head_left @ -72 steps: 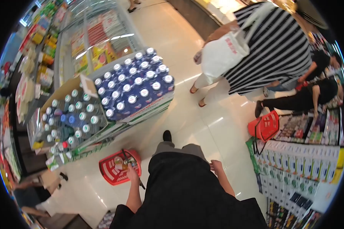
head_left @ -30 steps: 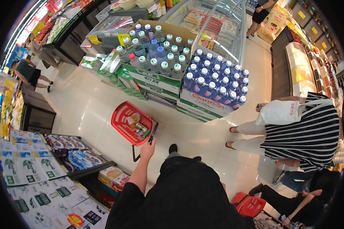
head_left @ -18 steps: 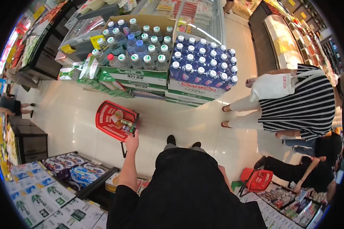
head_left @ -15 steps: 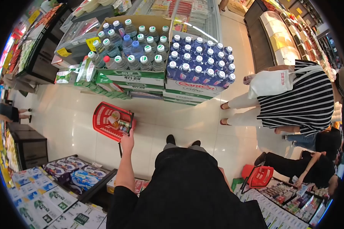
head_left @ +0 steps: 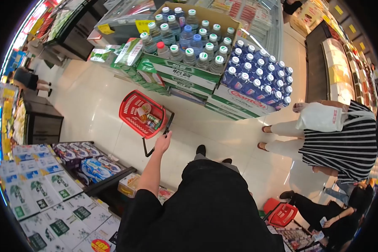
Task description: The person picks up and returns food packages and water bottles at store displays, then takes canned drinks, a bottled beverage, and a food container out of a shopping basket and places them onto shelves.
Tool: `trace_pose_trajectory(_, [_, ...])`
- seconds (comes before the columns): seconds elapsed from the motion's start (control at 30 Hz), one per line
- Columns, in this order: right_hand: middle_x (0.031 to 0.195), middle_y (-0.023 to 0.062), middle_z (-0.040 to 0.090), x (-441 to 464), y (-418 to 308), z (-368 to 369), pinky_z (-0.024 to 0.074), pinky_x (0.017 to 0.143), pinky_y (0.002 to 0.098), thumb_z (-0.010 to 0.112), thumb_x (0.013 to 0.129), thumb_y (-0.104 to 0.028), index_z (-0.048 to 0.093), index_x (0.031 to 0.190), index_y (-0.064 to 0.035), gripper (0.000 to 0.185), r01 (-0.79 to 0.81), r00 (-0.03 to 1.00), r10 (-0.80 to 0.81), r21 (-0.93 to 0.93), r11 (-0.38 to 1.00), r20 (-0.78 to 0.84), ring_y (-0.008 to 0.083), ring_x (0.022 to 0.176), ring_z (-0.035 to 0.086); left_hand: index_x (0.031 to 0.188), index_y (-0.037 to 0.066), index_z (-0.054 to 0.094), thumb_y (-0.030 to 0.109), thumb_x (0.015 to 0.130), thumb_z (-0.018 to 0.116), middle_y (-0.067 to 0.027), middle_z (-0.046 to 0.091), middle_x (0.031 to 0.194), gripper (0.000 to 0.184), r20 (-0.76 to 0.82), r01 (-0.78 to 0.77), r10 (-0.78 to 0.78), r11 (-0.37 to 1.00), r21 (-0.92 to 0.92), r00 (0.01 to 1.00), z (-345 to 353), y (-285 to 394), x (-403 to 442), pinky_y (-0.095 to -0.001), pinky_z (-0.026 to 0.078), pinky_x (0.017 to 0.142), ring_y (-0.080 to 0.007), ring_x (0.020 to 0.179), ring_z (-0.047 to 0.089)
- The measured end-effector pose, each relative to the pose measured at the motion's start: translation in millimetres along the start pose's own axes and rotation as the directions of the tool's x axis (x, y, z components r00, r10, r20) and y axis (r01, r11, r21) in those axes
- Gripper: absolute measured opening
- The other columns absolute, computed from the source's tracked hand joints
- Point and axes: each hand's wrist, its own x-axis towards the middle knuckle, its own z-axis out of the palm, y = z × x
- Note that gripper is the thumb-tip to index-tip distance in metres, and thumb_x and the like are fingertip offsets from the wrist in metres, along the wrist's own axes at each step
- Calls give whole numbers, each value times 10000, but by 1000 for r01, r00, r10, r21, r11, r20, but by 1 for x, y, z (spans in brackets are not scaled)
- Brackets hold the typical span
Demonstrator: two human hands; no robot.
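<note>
My left hand [head_left: 163, 143] is closed around the black handle [head_left: 171, 122] of a red shopping basket [head_left: 130, 113]. The basket is low over the pale floor, in front and to the left of my body. Inside it lie a few small packaged goods [head_left: 152, 121], whose kinds are too small to make out. My right hand is hidden beyond my black shirt [head_left: 210, 201]; only a sliver of that arm shows.
Cartons of bottled water [head_left: 185, 71] and blue-capped-row bottles [head_left: 256, 80] are stacked ahead. A person in a striped top [head_left: 340, 138] stands at the right with a white bag [head_left: 321, 117]. Another red basket [head_left: 283, 215] is lower right. White boxes [head_left: 59, 201] fill the lower left.
My view has turned, so the stacks and people sit farther right and tilted. My left hand still grips the basket, whose handle now shows more plainly.
</note>
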Motion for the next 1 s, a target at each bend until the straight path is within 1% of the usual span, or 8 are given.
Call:
trace_pose_trajectory(0.17, [907,184,659,24,23,-4,471,751,343,493,829,-264,649,935,-5,321,20,1000,-19,-59,998,20,274,870,633,1050,7,633,600,835,394,-279,604,1008,674,24,62,-65,993,96,998,3,-9,-24,-427,423,895,-397,1022,559])
trace_pose_trajectory(0.27, [906,185,653,35,39,2,466,736,356,474,830,-244,640,916,1,309,174,985,-174,-89,981,7,290,853,626,1028,5,641,598,831,396,-271,609,1005,671,63,62,-69,992,110,996,14,-13,-37,-428,429,889,-392,1013,566])
trace_pose_trajectory(0.37, [922,178,652,47,68,19,468,725,359,480,830,-248,636,911,9,312,28,1000,-28,-7,1000,-10,293,849,628,947,-9,650,590,840,391,-269,613,969,661,-7,42,-42,996,80,999,26,-7,-48,-444,438,860,-403,976,573])
trace_pose_trajectory(0.43, [907,178,656,63,87,35,473,714,348,493,825,-259,646,905,2,313,354,934,-353,-267,896,55,278,821,635,900,-18,645,583,860,383,-269,615,934,657,-33,7,-6,999,42,999,31,0,-55,-458,442,827,-410,949,574])
trace_pose_trajectory(0.47, [907,178,656,58,70,24,473,714,348,493,825,-259,646,905,2,313,362,930,-364,-263,894,43,278,821,635,900,-18,645,583,860,383,-269,615,934,657,-42,-6,8,999,41,999,34,1,-56,-458,442,827,-410,949,574])
trace_pose_trajectory(0.7, [890,181,656,61,19,21,474,710,350,498,823,-256,649,896,3,309,251,965,-253,-31,967,-70,274,811,636,814,-22,629,579,862,422,-204,641,806,638,42,-64,68,995,-82,997,49,16,-73,-407,455,749,-349,841,618])
trace_pose_trajectory(0.83, [880,182,656,57,9,24,475,707,351,500,822,-254,651,891,3,306,181,980,-172,100,978,-97,271,805,636,870,-20,636,531,862,459,-189,649,809,579,78,-77,95,976,-205,992,54,11,-72,-385,454,758,-320,841,627])
trace_pose_trajectory(1.0, [867,184,656,60,-11,21,476,704,352,503,821,-252,653,884,4,303,115,989,-88,256,960,-118,267,798,637,905,-14,640,558,862,453,-208,645,823,603,39,-136,144,979,-154,989,41,2,-82,-401,458,768,-357,857,616])
